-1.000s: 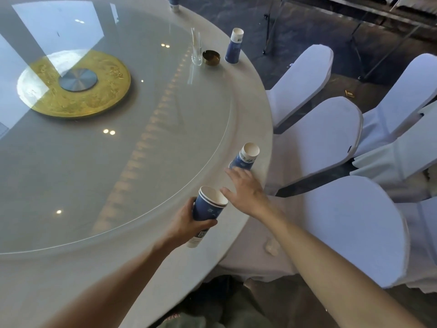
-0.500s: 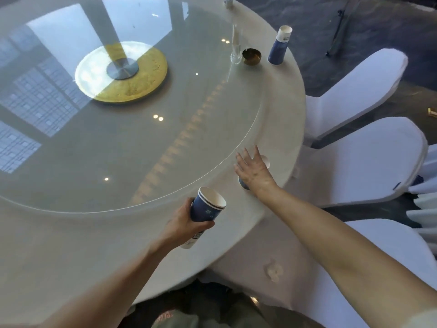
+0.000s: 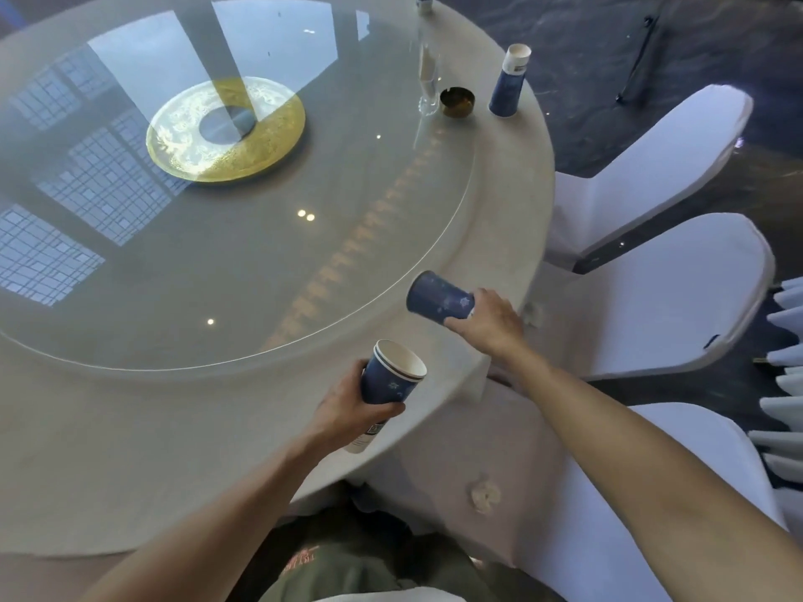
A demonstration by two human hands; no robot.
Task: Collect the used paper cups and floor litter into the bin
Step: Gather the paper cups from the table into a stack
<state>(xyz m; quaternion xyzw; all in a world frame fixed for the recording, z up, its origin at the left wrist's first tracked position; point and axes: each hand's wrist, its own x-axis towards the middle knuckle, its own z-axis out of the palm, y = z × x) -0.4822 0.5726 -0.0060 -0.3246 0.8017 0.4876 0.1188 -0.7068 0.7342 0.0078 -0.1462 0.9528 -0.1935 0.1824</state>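
My left hand (image 3: 354,404) grips a stack of blue paper cups (image 3: 391,378) with its white mouth facing up and right, just above the round table's near rim (image 3: 512,236). My right hand (image 3: 491,321) holds another blue paper cup (image 3: 439,297) tipped on its side, its base pointing left over the table edge. A further blue cup (image 3: 508,82) stands upside down at the far right rim. Part of one more cup (image 3: 423,2) shows at the top edge. No bin is in view.
A glass lazy Susan (image 3: 217,262) with a gold centre disc (image 3: 226,128) covers most of the table. A tall glass (image 3: 428,86) and a small brass ashtray (image 3: 457,103) stand near the far cup. White-covered chairs (image 3: 652,158) crowd the right side. A crumpled scrap (image 3: 484,495) lies on the nearest chair seat.
My right hand has closed on the cup at the table edge, lifted it and tipped it sideways. My left hand still holds its stack, and the view has shifted.
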